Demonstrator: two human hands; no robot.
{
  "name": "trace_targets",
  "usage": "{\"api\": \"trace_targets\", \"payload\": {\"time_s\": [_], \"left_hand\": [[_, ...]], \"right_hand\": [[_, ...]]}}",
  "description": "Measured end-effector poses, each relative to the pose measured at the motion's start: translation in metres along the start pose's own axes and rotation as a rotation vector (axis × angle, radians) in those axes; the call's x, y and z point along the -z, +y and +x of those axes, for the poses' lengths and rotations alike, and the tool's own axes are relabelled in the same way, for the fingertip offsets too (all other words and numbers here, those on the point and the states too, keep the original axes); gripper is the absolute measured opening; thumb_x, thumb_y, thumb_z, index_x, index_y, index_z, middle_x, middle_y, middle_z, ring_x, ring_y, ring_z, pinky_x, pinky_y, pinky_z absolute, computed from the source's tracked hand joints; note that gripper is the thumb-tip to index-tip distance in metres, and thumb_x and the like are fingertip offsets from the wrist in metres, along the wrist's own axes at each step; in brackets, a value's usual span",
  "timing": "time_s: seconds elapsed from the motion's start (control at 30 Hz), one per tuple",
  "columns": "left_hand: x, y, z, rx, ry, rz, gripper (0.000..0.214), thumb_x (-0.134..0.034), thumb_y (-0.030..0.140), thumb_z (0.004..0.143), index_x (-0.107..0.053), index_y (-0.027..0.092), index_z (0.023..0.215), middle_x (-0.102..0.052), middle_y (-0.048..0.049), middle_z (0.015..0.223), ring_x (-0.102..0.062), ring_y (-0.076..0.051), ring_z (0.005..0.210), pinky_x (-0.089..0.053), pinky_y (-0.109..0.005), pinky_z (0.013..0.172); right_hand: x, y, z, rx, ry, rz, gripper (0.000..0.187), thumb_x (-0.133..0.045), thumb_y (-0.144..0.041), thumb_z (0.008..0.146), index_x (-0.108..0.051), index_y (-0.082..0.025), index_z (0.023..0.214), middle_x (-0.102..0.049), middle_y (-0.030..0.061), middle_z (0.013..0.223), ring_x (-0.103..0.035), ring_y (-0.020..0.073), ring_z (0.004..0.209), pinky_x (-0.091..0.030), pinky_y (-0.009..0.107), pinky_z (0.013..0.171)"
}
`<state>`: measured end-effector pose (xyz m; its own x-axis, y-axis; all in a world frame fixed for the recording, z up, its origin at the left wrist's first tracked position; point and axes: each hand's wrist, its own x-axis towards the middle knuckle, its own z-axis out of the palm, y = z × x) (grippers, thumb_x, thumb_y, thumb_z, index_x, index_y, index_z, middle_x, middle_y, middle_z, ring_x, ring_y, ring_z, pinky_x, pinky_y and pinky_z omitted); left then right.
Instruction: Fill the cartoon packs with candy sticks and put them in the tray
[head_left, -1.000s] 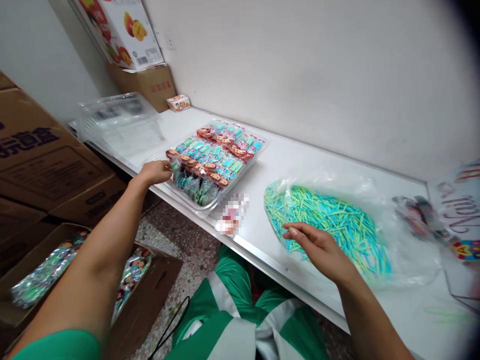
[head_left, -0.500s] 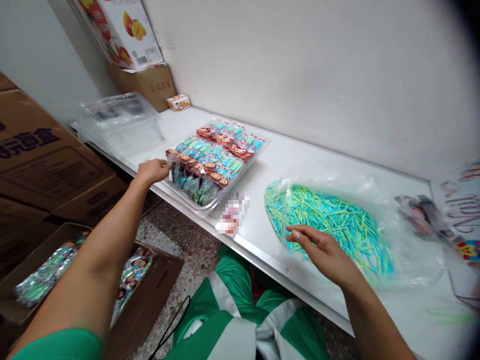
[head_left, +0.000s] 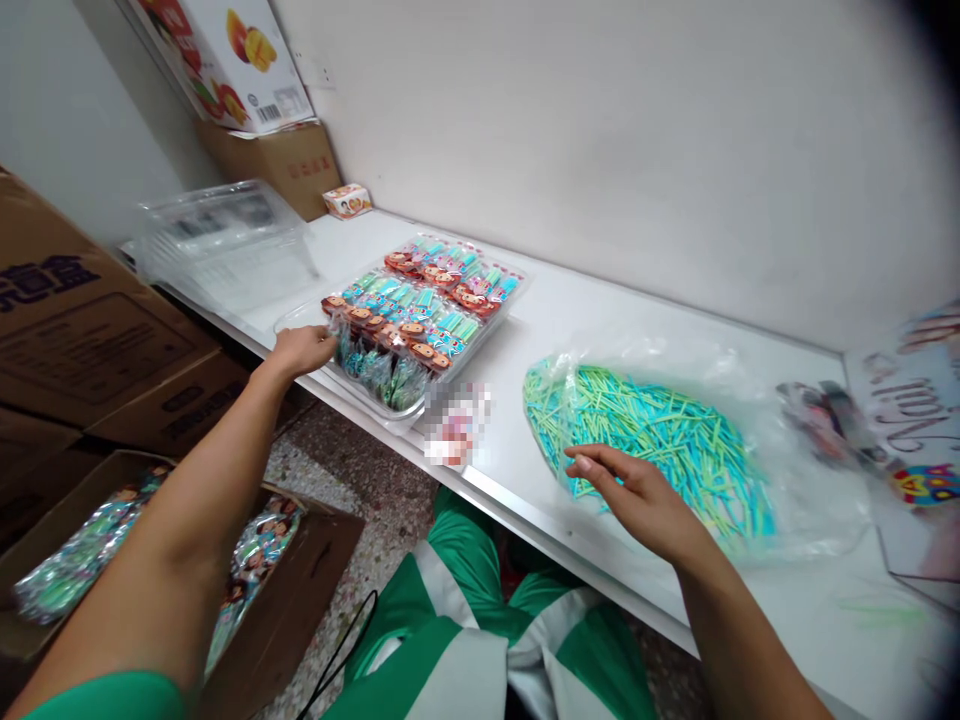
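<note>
My left hand (head_left: 304,350) is at the near left corner of a clear plastic tray (head_left: 401,408), its fingers pinched against a clear plastic packet (head_left: 343,345) at the end of a row. Rows of packets (head_left: 409,312) with cartoon faces and green and blue sticks fill the tray. Over the near side of a clear plastic bag (head_left: 720,375), my right hand (head_left: 626,490) hovers palm inward, thumb and fingers apart, holding nothing. Loose thin green and blue sticks (head_left: 652,430) are heaped in that bag. A small printed packet (head_left: 456,430), partly blurred out, lies between tray and bag.
Stacked clear trays (head_left: 225,235) stand at the table's left end, before cartons (head_left: 277,165) and a small box (head_left: 347,201). An open carton (head_left: 300,590) of packets is on the floor at left, near large brown boxes (head_left: 90,310). A printed bag (head_left: 915,430) lies far right.
The view has shifted slightly, so everything on the table sits a little further left. Both hands keep nearly the same pose, left at the tray corner and right above the sticks.
</note>
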<state>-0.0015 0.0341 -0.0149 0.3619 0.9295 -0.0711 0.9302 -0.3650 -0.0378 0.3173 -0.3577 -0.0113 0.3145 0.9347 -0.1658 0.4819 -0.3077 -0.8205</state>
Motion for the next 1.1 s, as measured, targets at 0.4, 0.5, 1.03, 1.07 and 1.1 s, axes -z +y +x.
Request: {"api": "trace_targets", "payload": {"time_s": [0.4, 0.5, 1.03, 1.07, 1.1], "left_hand": [[0.001, 0.018, -0.032, -0.004, 0.02, 0.093, 0.051, -0.036, 0.044, 0.078, -0.068, 0.011, 0.101, -0.067, -0.0192, 0.1, -0.054, -0.037, 0.105, -0.039, -0.042, 0.084], [0.001, 0.024, -0.042, 0.007, 0.082, 0.132, 0.052, -0.035, 0.044, 0.08, -0.068, 0.008, 0.096, -0.066, -0.0209, 0.1, -0.053, -0.037, 0.105, -0.038, -0.042, 0.086], [-0.004, 0.096, -0.184, -0.128, 0.314, -0.745, 0.031, -0.046, 0.041, 0.083, -0.065, 0.025, 0.1, -0.067, -0.0031, 0.103, -0.061, -0.022, 0.096, -0.046, -0.03, 0.086], [-0.012, 0.102, -0.189, -0.132, 0.243, -0.82, 0.029, -0.048, 0.042, 0.081, -0.066, 0.026, 0.097, -0.069, -0.0027, 0.1, -0.063, -0.022, 0.093, -0.048, -0.029, 0.083], [-0.02, 0.106, -0.193, -0.13, 0.188, -0.898, 0.027, -0.05, 0.042, 0.08, -0.067, 0.027, 0.094, -0.069, -0.0027, 0.096, -0.064, -0.021, 0.089, -0.049, -0.029, 0.079]], "right_hand": [[-0.055, -0.021, 0.011, 0.222, -0.122, -0.11, 0.03, -0.041, -0.039, 0.091, -0.062, -0.024, 0.107, -0.069, 0.0032, 0.096, -0.062, 0.0181, 0.086, -0.045, 0.029, 0.076], [-0.099, -0.028, 0.035, 0.332, -0.081, -0.353, 0.037, -0.044, -0.041, 0.089, -0.057, -0.02, 0.117, -0.066, 0.0094, 0.1, -0.057, 0.0233, 0.095, -0.042, 0.034, 0.081], [-0.157, -0.014, 0.063, 0.534, -0.002, -0.763, 0.03, -0.037, -0.024, 0.093, -0.059, -0.016, 0.112, -0.06, 0.0145, 0.113, -0.05, 0.025, 0.097, -0.03, 0.042, 0.088], [-0.157, -0.015, 0.062, 0.529, 0.012, -0.758, 0.031, -0.036, -0.024, 0.093, -0.057, -0.016, 0.114, -0.06, 0.0144, 0.114, -0.05, 0.0249, 0.098, -0.03, 0.041, 0.087], [-0.158, -0.015, 0.061, 0.527, 0.025, -0.752, 0.031, -0.036, -0.023, 0.093, -0.056, -0.016, 0.115, -0.059, 0.0145, 0.114, -0.05, 0.0248, 0.099, -0.03, 0.041, 0.087]]}}
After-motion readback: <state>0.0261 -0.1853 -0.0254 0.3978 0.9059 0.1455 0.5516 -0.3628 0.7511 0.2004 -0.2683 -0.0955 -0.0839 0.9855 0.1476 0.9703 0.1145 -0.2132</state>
